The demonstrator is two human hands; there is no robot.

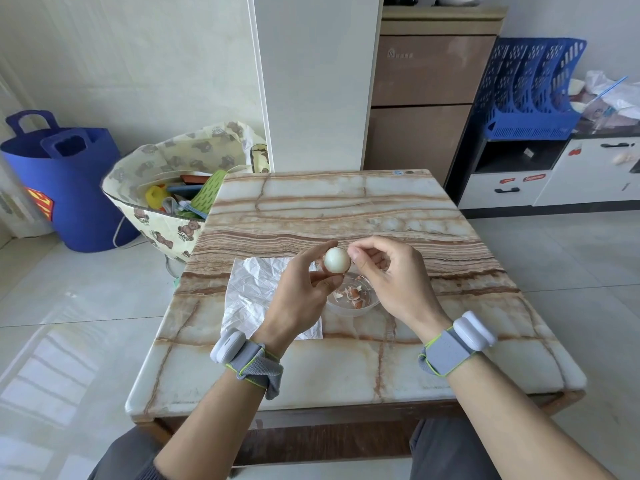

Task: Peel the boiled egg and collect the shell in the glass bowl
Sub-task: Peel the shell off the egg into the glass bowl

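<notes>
The egg (pixel 336 260), its visible side white and bare of shell, is held just above the glass bowl (pixel 349 308) between the thumb and fingers of the left hand (pixel 304 289). The right hand (pixel 391 275) is loosely curled, its thumb tip touching the egg. Shell pieces (pixel 353 293) lie inside the bowl, beside a crinkled white sheet (pixel 249 292) on the marble table (pixel 346 209).

White egg (pixel 336 259); brown shell bits (pixel 353 294) in clear glass bowl (pixel 372 304); cream worktop (pixel 346 209) veined brown; white quilted napkin (pixel 249 292).
</notes>
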